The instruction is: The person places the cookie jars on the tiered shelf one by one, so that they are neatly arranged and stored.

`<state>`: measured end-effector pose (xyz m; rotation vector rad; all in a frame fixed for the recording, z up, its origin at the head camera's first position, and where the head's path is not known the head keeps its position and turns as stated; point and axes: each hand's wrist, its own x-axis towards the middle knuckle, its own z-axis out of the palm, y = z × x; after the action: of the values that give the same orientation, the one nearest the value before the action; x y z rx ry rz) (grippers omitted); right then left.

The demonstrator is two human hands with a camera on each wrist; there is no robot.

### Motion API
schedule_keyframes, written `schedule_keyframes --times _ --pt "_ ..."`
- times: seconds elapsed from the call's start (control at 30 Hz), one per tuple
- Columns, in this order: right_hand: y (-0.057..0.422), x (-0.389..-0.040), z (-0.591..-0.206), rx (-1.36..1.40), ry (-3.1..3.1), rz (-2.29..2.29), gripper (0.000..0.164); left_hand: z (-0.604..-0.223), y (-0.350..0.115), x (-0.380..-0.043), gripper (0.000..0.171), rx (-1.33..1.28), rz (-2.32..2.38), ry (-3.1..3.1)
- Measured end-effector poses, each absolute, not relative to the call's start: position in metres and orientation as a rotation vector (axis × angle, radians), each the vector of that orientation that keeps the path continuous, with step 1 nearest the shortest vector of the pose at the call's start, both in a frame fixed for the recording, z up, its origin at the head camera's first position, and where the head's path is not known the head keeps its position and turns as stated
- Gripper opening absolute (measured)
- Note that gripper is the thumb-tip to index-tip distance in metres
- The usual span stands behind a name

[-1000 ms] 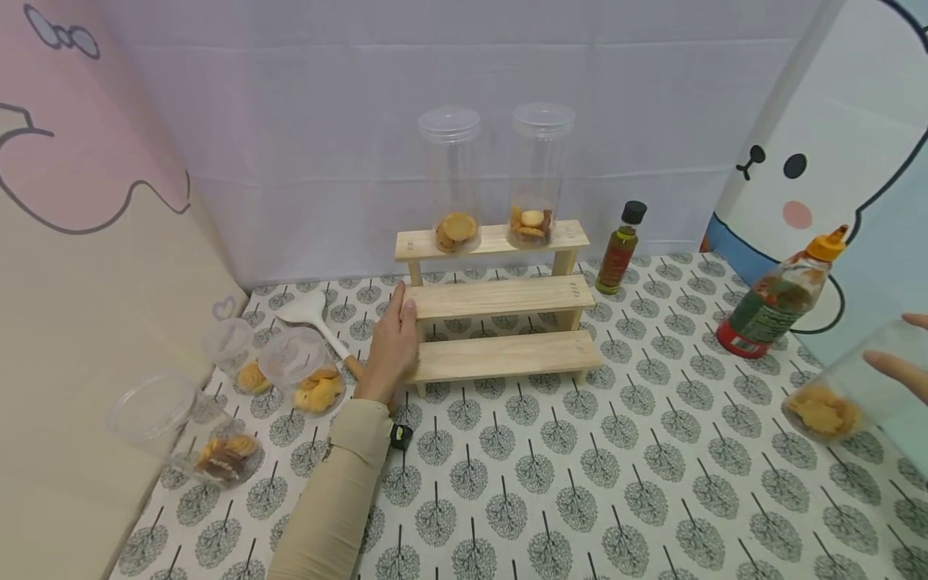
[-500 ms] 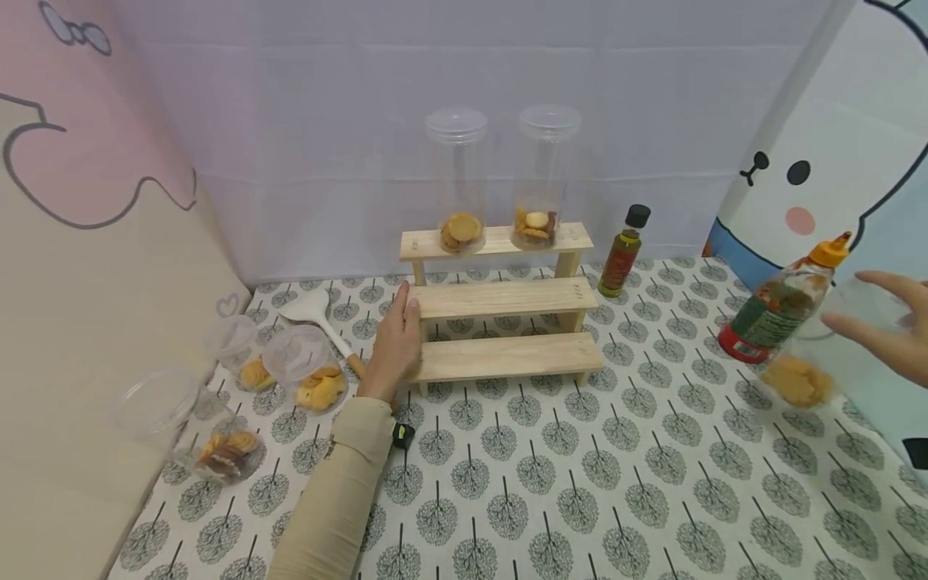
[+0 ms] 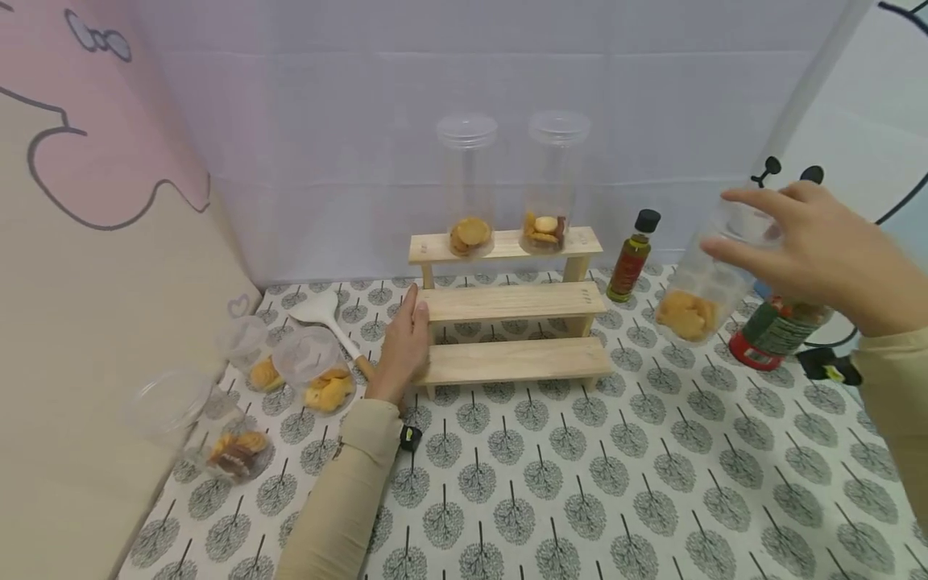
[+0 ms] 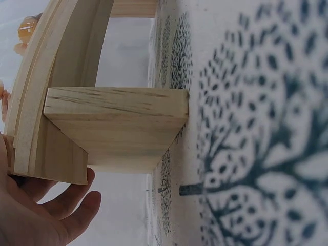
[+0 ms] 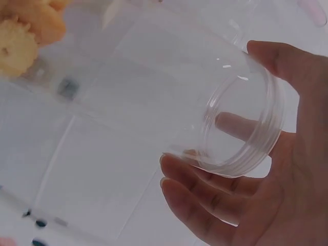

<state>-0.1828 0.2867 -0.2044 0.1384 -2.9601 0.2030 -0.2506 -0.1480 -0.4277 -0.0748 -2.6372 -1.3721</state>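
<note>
My left hand (image 3: 404, 346) holds the left end of a three-step wooden shelf (image 3: 518, 302). In the left wrist view the fingers (image 4: 77, 197) curl beneath the end of a board, with the thumb partly cut off by the frame edge. My right hand (image 3: 819, 254) grips a tall clear plastic jar (image 3: 714, 270) near its top, in the air right of the shelf. The jar tilts, with cookies (image 3: 687, 314) at its lower end. The right wrist view has thumb and fingers around the ridged rim (image 5: 246, 159). Two similar jars, left (image 3: 467, 189) and right (image 3: 557, 189), stand on the top step.
Left of the shelf are three clear cookie containers, the nearest a tilted-looking jar (image 3: 235, 455), and a white spatula (image 3: 319, 310) with a wooden handle. An oil bottle (image 3: 629, 262) stands right of the shelf. A sauce bottle (image 3: 772, 332) is partly behind my right arm.
My right hand has come in from the right edge, lifting the cookie jar off the table and carrying it left toward the shelf. My left hand stays on the shelf.
</note>
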Motion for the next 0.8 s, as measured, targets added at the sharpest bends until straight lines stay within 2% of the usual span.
schedule_keyframes --times 0.2,0.4,0.8 --pt "0.227 -0.207 -0.186 0.349 -2.993 0.292 0.081 -0.427 -0.148 -0.251 0.06 -0.053 -1.336 -2.645" --pt "0.171 -0.228 -0.187 0.512 -3.02 0.318 0.083 -0.426 -0.147 -0.248 0.059 -0.044 -1.352 -2.643" --pt "0.103 -0.247 -0.2 0.64 -2.936 0.349 0.079 -0.428 -0.138 -0.247 0.057 -0.044 -1.391 -2.626"
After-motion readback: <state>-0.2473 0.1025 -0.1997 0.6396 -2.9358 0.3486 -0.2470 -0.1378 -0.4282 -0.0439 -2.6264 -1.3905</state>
